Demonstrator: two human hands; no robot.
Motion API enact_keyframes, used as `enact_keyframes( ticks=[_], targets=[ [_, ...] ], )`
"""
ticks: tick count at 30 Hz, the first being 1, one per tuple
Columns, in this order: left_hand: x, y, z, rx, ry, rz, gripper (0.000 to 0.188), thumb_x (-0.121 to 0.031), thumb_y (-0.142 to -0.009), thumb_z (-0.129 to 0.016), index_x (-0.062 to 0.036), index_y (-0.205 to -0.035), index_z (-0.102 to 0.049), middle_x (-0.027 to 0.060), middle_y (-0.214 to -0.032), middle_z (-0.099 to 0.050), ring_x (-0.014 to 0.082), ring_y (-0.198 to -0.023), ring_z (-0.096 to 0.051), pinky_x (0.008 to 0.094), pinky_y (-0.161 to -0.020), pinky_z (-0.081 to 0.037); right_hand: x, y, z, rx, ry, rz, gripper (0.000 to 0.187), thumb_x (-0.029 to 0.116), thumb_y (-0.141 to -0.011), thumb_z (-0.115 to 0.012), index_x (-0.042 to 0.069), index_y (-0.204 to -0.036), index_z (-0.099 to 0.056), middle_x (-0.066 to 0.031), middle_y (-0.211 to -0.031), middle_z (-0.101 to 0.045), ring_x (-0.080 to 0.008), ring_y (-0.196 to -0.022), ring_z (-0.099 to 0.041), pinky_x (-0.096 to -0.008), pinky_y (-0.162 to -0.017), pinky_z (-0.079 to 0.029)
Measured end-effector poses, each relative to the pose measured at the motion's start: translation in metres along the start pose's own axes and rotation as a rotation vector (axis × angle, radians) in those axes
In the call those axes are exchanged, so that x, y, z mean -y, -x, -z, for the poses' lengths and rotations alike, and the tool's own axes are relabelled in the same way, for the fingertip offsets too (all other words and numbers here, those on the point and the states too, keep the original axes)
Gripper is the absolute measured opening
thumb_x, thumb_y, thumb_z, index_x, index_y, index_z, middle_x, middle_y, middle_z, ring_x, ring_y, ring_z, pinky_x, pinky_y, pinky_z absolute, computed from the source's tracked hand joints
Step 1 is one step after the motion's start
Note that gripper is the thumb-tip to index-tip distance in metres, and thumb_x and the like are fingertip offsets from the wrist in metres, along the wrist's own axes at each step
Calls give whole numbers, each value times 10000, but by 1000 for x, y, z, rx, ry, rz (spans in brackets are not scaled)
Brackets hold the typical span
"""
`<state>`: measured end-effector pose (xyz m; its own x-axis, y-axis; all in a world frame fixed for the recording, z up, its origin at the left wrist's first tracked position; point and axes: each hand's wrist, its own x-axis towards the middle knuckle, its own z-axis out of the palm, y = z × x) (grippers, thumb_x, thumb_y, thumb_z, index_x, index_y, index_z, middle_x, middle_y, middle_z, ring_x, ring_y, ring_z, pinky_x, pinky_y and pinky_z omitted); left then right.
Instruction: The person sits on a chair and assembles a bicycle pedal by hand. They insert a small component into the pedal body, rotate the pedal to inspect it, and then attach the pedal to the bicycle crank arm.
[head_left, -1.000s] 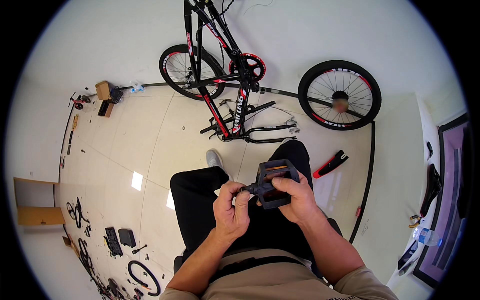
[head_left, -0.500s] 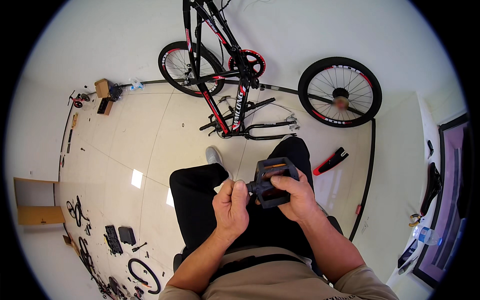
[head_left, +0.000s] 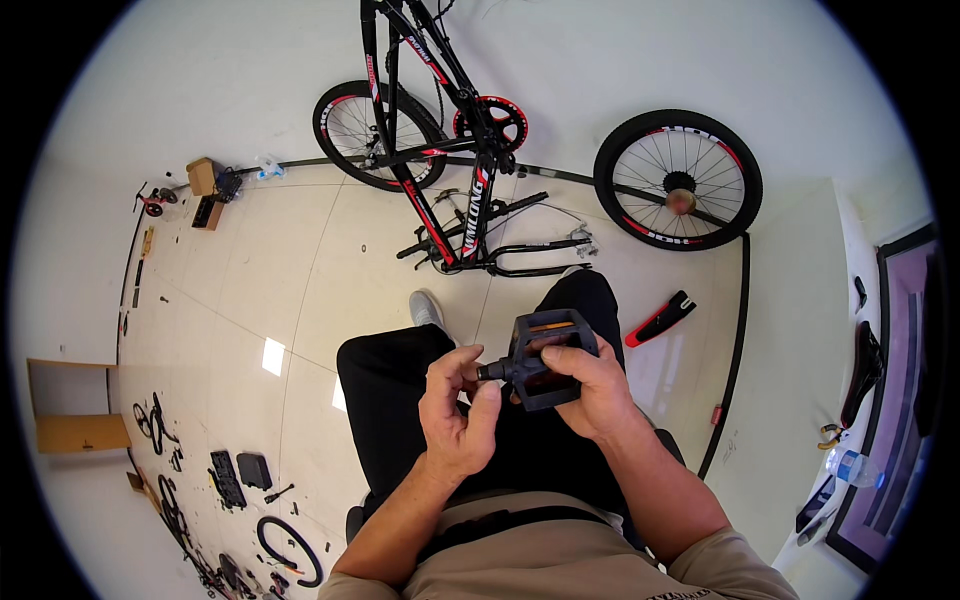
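Pedal (head_left: 540, 378): black cage type, held above the lap between both hands, spindle (head_left: 492, 371) pointing left, amber reflector (head_left: 552, 327) on the far edge. Right hand (head_left: 598, 395) has it firmly: thumb over the near face, fingers under the cage. Left hand (head_left: 455, 420) is at the spindle tip, thumb and forefinger parted by a narrow gap; can't tell if they bear on it.

Wearer: black trousers (head_left: 395, 385), grey shoe (head_left: 427, 308), tan shirt (head_left: 580, 550) with small dark print at its hem, too small to read.

Ahead: black bike frame (head_left: 475, 215), big white capitals along one tube, smaller white marks on the others, red accents. Red-edged chainring (head_left: 517, 125) on it. Fork (head_left: 540, 248) lies on the floor just beside the frame.

Two wheels against the wall: left wheel (head_left: 330, 150) partly behind the frame, right wheel (head_left: 608, 180) apart from it. Both rims carry white lettering and red bands.

Red-and-black fender (head_left: 660, 320) on the floor, right of the knees. Far right: black saddle (head_left: 862, 370), clear bottle (head_left: 853, 468) with a pale label, lettering too small to read.
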<state>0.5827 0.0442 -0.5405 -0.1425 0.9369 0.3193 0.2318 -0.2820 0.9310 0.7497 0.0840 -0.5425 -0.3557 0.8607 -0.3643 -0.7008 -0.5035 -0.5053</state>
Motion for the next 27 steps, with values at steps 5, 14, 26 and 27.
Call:
enact_keyframes(
  ticks=[5, 14, 26, 27],
  targets=[
    [-4, 4, 6, 138, -18, 59, 297, -60, -947, -605, 39, -1214, -521, 75, -985, -612, 91, -806, -522, 231, -718, -422, -2, -1, 1, -6, 21, 23, 215, 108, -871, -634, 7, -1060, -642, -133, -989, -671, -287, -822, -693, -473, -691, -605],
    [-1, -6, 4, 68, -189, -169, 172, -84, -928, -654, 15, -1051, -584, 111, -755, -603, 208, -622, -577, 291, -587, -460, 0, 0, 0, 16, 13, -10, 225, 110, -866, -636, -7, -1057, -629, -146, -984, -664, -287, -816, -695, -475, -653, -622],
    [0, -3, 4, 80, -162, -74, 165, -146, -958, -631, 1, -976, -560, 97, -729, -583, 191, -591, -536, 284, -569, -441, 2, 1, -2, 26, -6, -27, 195, 75, -869, -639, 1, -1048, -615, -143, -986, -667, -275, -810, -696, -452, -663, -619],
    [-1, -2, 5, 87, -150, -48, 170, -156, -964, -625, 0, -968, -557, 93, -722, -579, 182, -585, -529, 282, -562, -436, 1, 1, -2, 22, 8, -21, 207, 94, -866, -643, 4, -1052, -622, -140, -986, -667, -279, -813, -697, -462, -660, -620]
  ],
)
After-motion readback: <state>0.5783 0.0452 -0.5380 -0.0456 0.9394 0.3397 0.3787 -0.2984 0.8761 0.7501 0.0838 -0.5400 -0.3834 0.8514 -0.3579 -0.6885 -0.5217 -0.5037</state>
